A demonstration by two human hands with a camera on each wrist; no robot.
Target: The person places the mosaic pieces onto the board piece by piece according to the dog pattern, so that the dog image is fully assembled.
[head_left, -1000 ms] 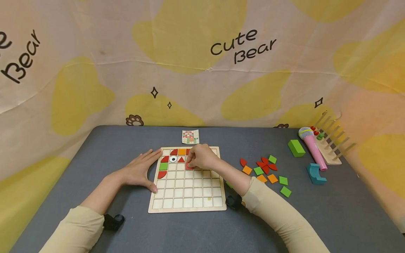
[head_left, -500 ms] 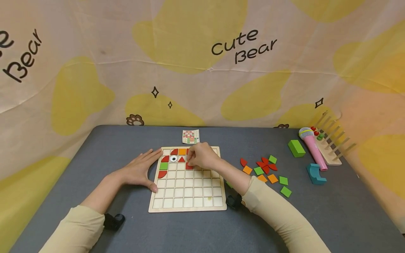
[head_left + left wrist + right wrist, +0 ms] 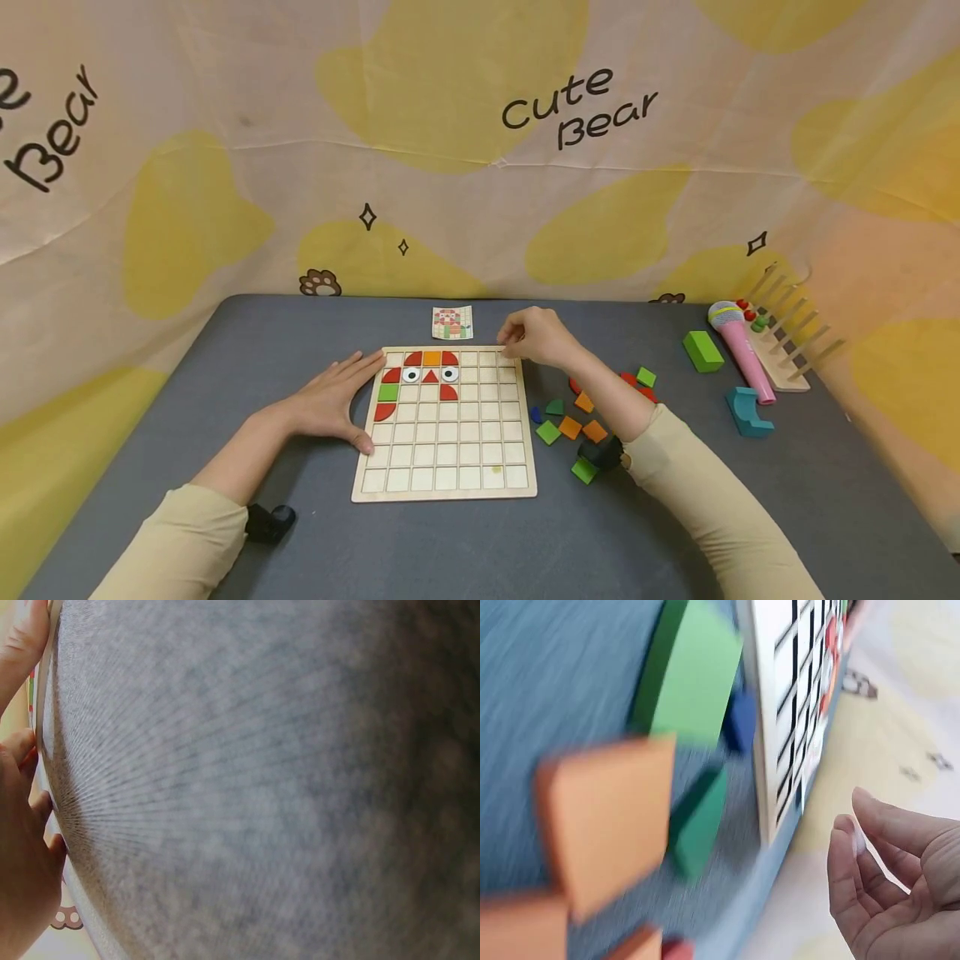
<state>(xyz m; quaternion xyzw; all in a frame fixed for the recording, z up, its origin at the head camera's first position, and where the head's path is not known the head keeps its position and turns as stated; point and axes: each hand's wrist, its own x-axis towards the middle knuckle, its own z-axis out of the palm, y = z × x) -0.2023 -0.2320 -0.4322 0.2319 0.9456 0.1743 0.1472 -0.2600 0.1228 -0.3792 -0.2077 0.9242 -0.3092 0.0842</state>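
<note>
A wooden grid board [image 3: 446, 433] lies on the grey table. Set in its upper left squares are red quarter-round pieces [image 3: 385, 412], an orange square [image 3: 432, 358], a green square [image 3: 387, 392], a red triangle [image 3: 430, 377] and two round eye pieces [image 3: 449, 374]. Along the board's left edge rests my left hand [image 3: 326, 406], thumb and fingers spread. Over the board's upper right corner hovers my right hand [image 3: 542, 336]. In the right wrist view that same hand [image 3: 900, 877] has loosely bent fingers, a gap between thumb and forefinger, and nothing visible held.
A small pattern card [image 3: 452, 322] lies behind the board. Right of it are loose pieces: orange squares [image 3: 570, 427], green squares [image 3: 547, 432], a dark green piece [image 3: 555, 407]. Farther right are a green block [image 3: 702, 352], blue arch [image 3: 748, 412], pink microphone [image 3: 742, 350] and pegged stand [image 3: 787, 350].
My right hand has left the red quarter-round piece and moved right and back, uncovering it and the second eye piece. My left hand has stayed put.
</note>
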